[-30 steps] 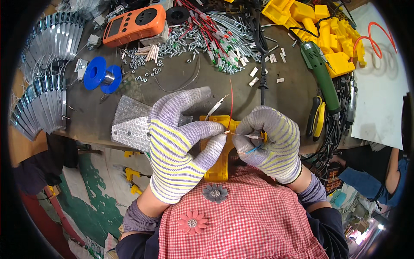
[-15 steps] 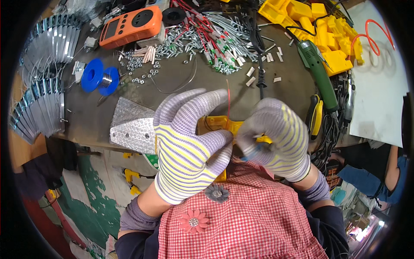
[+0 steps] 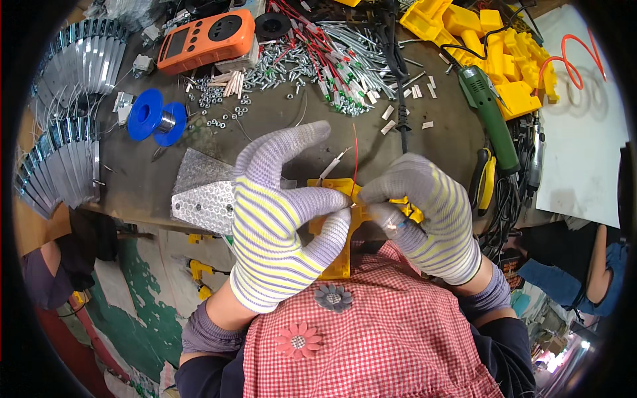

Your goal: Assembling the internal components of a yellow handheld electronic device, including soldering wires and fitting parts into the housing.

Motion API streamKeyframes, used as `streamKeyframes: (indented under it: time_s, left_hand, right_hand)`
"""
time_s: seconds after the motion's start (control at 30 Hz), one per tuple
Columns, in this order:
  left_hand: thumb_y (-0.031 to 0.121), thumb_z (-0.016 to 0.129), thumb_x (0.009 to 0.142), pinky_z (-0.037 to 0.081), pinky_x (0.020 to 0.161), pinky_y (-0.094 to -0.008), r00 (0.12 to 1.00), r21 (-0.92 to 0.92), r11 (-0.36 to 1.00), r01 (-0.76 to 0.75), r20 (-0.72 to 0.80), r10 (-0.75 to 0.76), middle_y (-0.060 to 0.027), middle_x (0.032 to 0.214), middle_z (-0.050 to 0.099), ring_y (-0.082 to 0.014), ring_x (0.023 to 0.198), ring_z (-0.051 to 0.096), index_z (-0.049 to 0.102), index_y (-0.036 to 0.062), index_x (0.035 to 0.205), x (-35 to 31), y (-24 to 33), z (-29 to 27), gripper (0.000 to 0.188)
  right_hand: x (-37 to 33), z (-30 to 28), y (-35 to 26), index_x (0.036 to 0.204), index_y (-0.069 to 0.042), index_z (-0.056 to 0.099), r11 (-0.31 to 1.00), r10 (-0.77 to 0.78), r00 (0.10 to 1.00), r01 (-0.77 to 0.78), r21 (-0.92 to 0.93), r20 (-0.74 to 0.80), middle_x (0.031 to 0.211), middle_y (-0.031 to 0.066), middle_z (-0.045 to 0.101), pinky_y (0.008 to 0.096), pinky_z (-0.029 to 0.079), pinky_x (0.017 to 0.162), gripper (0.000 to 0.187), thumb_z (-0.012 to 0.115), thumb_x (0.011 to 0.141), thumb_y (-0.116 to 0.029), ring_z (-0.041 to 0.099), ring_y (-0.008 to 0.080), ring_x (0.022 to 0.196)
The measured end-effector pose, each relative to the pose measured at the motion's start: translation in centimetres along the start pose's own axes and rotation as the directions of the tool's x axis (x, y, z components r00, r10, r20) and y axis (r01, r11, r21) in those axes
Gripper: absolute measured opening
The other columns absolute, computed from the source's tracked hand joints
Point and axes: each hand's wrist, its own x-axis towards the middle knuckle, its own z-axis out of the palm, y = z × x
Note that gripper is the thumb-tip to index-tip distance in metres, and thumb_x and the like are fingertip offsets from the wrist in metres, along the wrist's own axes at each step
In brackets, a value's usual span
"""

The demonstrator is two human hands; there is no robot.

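We have the thin red wire (image 3: pixel 356 156) standing up near the yellow plastic housing (image 3: pixel 338 265), its lower end pinched between the thumb and forefinger of our left hand (image 3: pixel 272 212). Our right hand (image 3: pixel 434 219) curls just beside it, thumb and forefinger near each other; a blurred bluish bit (image 3: pixel 401 224) shows there, but we cannot tell whether we grip it. We should pinch firmly without kinking the wire, clear of the white-sleeved lead (image 3: pixel 331 167)
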Motion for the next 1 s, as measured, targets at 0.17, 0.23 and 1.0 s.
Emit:
streamKeyframes:
  time_s: [0.17, 0.23, 1.0]
  left_hand:
    - [0.013, 0.075, 0.064, 0.04, 0.105, -0.0464, 0.972, 0.205, 0.953, -0.222, 0.117, 0.202, -0.0185, 0.134, 0.06, -0.0396, 0.123, 0.054, 0.074, 0.01, 0.076, 1.6, 0.6, -1.7, 0.013]
    - [0.014, 0.075, 0.064, 0.039, 0.105, -0.0472, 0.964, 0.145, 0.959, -0.243, 0.148, 0.222, -0.0189, 0.133, 0.06, -0.0402, 0.123, 0.054, 0.074, 0.01, 0.076, 2.2, 0.2, -1.7, 0.014]
    - [0.021, 0.076, 0.066, 0.038, 0.103, -0.0536, 0.989, 0.243, 0.961, -0.131, -0.028, 0.142, -0.0122, 0.133, 0.061, -0.0374, 0.119, 0.055, 0.073, 0.0122, 0.082, -0.1, 0.1, 0.4, 0.019]
  right_hand:
    - [0.5, -0.5, -0.3, 0.091, -0.007, 0.069, 0.962, 0.172, 0.961, -0.211, 0.172, 0.219, 0.083, 0.0103, 0.067, 0.0375, 0.053, 0.073, 0.014, 0.076, 0.08, -0.011, 0.067, 0.0294, 0.079]
    - [0.6, -0.5, -0.2, 0.089, -0.007, 0.07, 0.951, 0.185, 0.95, -0.238, 0.199, 0.251, 0.082, 0.0088, 0.067, 0.038, 0.053, 0.071, 0.015, 0.078, 0.076, -0.009, 0.067, 0.0284, 0.078]
    - [0.1, 0.6, 1.4, 0.089, -0.014, 0.069, 0.848, -0.439, 0.894, 0.447, -0.285, 0.093, 0.086, 0.0014, 0.063, 0.0401, 0.051, 0.074, 0.029, 0.073, 0.063, -0.025, 0.063, 0.023, 0.083]
